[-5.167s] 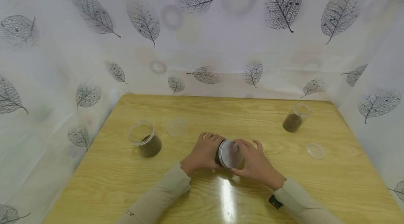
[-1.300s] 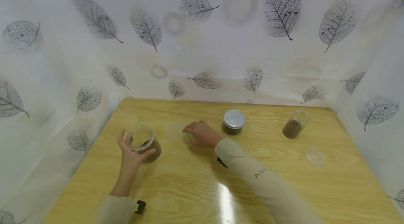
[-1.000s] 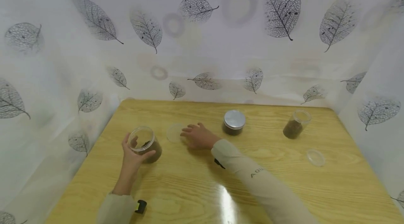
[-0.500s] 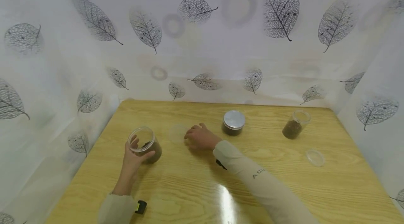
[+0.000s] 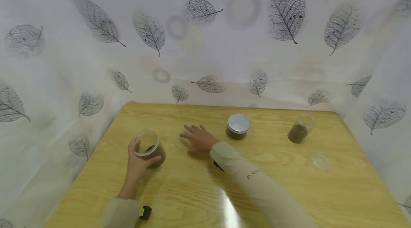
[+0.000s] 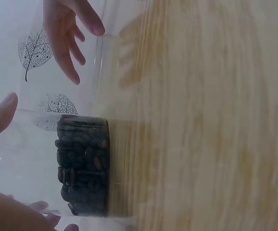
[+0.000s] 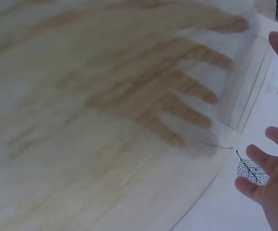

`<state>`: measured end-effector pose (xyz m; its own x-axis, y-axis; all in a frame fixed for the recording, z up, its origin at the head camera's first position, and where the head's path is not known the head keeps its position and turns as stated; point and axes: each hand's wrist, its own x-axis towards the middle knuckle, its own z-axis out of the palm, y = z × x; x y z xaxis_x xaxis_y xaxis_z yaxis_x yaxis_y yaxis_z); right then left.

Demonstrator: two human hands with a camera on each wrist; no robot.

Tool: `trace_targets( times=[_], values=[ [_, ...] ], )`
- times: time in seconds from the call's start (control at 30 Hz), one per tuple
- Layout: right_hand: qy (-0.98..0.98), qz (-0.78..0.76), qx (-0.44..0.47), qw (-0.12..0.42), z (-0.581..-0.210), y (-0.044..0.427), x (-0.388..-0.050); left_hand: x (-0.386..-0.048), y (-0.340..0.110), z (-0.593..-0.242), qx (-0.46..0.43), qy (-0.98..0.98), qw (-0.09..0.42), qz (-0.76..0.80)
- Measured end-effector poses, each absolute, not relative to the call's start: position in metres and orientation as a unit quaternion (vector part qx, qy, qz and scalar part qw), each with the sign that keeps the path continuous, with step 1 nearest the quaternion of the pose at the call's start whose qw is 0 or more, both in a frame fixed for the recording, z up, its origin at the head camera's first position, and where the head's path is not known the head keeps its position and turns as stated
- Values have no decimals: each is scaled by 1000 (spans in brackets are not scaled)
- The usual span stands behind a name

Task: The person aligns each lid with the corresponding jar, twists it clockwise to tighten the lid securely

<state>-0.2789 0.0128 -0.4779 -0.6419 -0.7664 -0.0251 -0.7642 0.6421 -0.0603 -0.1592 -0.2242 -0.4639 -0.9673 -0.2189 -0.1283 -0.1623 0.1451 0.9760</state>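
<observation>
On the left of the table, my left hand holds a wide clear jar, thumb at the front and fingers round the far side. The jar is lidless and partly filled with dark beans, seen closely in the left wrist view. My right hand, fingers spread, hovers over a clear round lid lying right of the jar. The hand partly hides the lid in the head view. In the right wrist view the lid stays apart from the fingertips, and nothing is in that hand.
A dark-filled jar with a silver lid stands at the back middle. Farther right is a narrower lidless clear jar with dark contents, and a small clear lid lies before it. Leaf-print sheeting surrounds the wooden table.
Both hands have left the silver-lidded jar, which now stands farther back. The left hand has closed round the wide jar. The right hand has moved to the clear lid, its fingers now spread.
</observation>
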Motion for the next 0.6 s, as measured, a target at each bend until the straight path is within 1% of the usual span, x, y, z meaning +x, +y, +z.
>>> trace_targets(
  times=[0.3, 0.6],
  values=[
    [916, -14, -397, 62, -479, 5, -281, -159, -223, -467, 120, -759, 39, -638],
    [919, -3, -391, 54, -480, -1, -285, -161, -221, -468, 112, -744, 57, -657]
  ],
)
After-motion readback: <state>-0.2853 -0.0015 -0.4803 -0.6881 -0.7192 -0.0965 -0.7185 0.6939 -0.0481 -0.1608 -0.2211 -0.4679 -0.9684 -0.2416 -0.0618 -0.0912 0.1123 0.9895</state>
